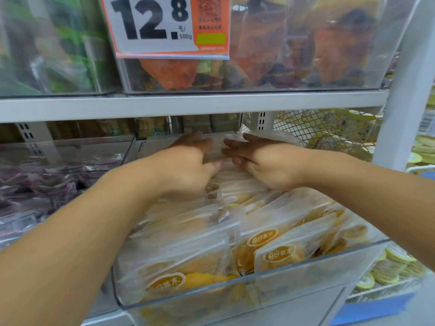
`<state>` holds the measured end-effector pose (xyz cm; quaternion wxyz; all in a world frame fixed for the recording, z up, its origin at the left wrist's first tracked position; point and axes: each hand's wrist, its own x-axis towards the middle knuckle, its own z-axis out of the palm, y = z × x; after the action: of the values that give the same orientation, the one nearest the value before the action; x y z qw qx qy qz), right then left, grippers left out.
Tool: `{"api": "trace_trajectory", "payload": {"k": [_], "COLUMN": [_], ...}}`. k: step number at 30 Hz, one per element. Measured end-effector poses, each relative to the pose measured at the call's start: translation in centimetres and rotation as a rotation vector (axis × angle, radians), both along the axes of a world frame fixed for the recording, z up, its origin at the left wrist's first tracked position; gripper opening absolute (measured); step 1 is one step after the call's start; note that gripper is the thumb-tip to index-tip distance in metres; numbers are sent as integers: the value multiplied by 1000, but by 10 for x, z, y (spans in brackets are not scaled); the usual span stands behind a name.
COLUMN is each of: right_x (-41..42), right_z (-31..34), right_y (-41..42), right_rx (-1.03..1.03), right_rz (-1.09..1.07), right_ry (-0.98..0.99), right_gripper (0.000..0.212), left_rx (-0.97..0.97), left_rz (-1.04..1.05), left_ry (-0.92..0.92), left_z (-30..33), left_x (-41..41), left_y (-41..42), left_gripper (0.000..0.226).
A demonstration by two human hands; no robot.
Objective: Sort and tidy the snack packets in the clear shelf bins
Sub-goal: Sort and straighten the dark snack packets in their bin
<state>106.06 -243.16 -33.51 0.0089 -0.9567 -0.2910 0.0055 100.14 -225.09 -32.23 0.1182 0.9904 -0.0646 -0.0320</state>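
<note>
Right now both hands work deep at the back of the clear bin (306,269), under the shelf board (188,105) above. The left hand (188,165) has its fingers curled, its grip seemingly closed on the pale packets at the rear (217,149); the right hand (263,161) lies flatter, fingers stretched toward the left hand, pressing the same packets, its grip apart as far as can be seen. How firmly either holds is hard to tell, since the picture is blurred there.

Nearer than the grip, toward the bin's front wall, stand the yellow mango packets (270,241), leaning in loose overlapping rows, some tilted left.

The main risk, I judge, is a cascade: the forearms pass just over those leaning rows, so pulling the rear packets forward or drawing the arms out could drag the front ones over the low front wall. The slippery film could also let a packet slide from a one-sided hold and drop behind the stack. Left of the grip, a neighbouring bin holds dark purple packets (47,184); a careless sideways sweep might mix the two sorts. Lifting high would knock knuckles against the shelf board.
</note>
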Motion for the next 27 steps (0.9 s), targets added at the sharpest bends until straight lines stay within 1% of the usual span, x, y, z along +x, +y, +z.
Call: {"api": "trace_trajectory", "payload": {"k": [2,4,6,8,10,11,13,14,15,16,17,19,20,22,23,26,27], "right_x": [7,5,-14,-47,-87,-110,-153,-171,-184,-195,-200,-204,-202,-200,-200,-201,-203], "right_z": [0,4,11,23,31,30,19,12,5,-3,-12,-24,-29,-28,-25,-20,-20], "right_y": [0,2,-2,-5,-4,-5,-7,-9,-10,-13,-14,-9,-8,-6,-4,-2,-2], "right_rx": [-60,-85,-18,109,165,188,298,341,350,302,199,-29,-74,-84,-68,-44,-55], "right_rz": [-29,-46,-27,-22,-18,28,144,183,185,168,142,87,74,21,-7,-65,-70], "right_ry": [63,150,146,98,-45,-180,-425,-481,-481,-472,-446,-316,-290,-271,-274,-278,-251], "right_gripper": [48,48,50,49,51,48,32,28,27,29,29,33,36,35,34,29,28], "left_rx": [54,55,32,-7,-54,-83,-131,-158,-185,-203,-202,-126,-76,-8,19,135,142], "left_rz": [31,26,-4,-55,-108,-130,-173,-197,-217,-237,-257,-303,-321,-351,-354,-315,-282], "left_ry": [146,194,155,82,9,-35,-164,-265,-364,-443,-488,-518,-535,-586,-601,-606,-592], "left_z": [1,-2,-3,-3,-6,-7,-11,-14,-16,-20,-25,-38,-43,-52,-54,-64,-67], "left_x": [-6,-10,-14,-18,-29,-37,-63,-80,-97,-114,-128,-145,-151,-156,-158,-159,-158], "left_y": [4,7,10,15,22,25,29,32,35,38,41,47,47,45,43,35,32], "left_gripper": [65,67,68,66,69,71,71,69,66,64,60,59,63,72,69,46,40]}}
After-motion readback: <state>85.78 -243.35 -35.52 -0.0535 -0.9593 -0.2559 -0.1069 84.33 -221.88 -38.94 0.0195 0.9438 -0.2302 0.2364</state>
